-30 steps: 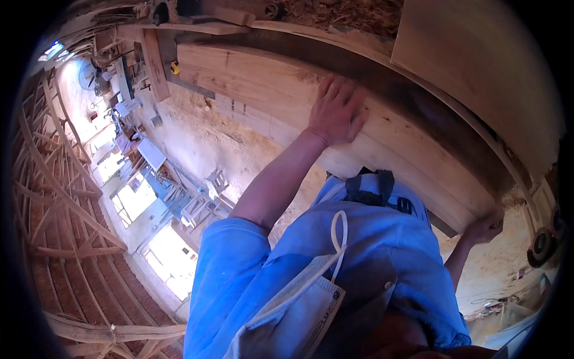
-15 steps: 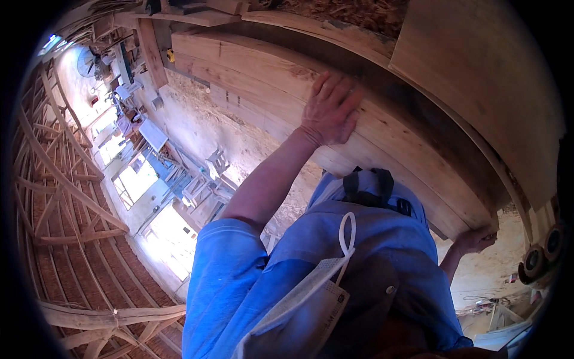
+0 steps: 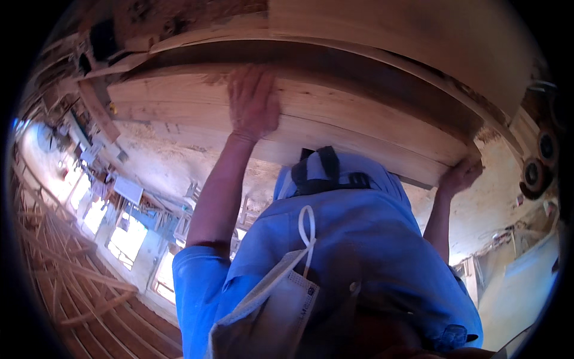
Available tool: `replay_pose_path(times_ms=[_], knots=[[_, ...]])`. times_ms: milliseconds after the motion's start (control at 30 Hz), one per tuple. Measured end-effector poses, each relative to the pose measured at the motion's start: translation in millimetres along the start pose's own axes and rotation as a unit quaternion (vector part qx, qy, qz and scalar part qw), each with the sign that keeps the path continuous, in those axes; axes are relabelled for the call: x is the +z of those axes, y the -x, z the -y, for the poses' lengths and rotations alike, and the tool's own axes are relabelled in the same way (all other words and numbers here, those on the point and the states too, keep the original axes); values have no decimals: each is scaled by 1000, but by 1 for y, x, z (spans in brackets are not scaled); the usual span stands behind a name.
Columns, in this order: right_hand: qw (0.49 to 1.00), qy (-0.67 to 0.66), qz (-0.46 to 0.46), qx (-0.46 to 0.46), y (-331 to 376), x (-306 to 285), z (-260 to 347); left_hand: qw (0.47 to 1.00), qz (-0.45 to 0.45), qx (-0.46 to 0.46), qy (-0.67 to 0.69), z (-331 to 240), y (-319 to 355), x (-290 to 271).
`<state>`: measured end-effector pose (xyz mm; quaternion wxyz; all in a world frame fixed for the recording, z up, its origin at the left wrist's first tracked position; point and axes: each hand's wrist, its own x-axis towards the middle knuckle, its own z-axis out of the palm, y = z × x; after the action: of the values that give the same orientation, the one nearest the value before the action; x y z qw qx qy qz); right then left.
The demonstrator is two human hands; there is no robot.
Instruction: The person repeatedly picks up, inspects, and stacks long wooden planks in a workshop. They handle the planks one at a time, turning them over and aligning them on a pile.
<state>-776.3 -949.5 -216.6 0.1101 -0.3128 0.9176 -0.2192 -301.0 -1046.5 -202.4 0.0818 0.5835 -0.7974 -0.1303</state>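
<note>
Two long pale wooden planks (image 3: 353,134) lie side by side in front of me, a dark seam running between them. My left hand (image 3: 254,103) rests across the far plank left of the middle. Its fingers stretch toward the far edge; the fingertips are blurred. At the planks' right end, my right hand (image 3: 460,177) is closed around the corner, fingers bent over the end. The underside of that grip is hidden. A white face mask (image 3: 269,305) with a looped ear strap hangs below my blue shirt front.
Beyond the planks runs a dark gap, then a wide wooden board (image 3: 406,48). Dark round rollers or wheels (image 3: 532,172) stand at the right. An upright timber (image 3: 98,110) is at the left end. Windows (image 3: 128,239) and stacked items line the left wall.
My view has swung, so the planks and both hands appear farther left and higher. My left hand stays on the far plank, and my right hand keeps to the right end.
</note>
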Motion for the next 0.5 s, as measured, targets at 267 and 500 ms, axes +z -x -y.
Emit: replay_pose_path(times_ms=[267, 500], knots=[[999, -34, 0, 6, -1, 1, -7, 1000, -23, 17, 0, -2, -1, 6], [999, -38, 1, 39, -2, 1, -6, 1000, -20, 20, -13, -1, -2, 6]])
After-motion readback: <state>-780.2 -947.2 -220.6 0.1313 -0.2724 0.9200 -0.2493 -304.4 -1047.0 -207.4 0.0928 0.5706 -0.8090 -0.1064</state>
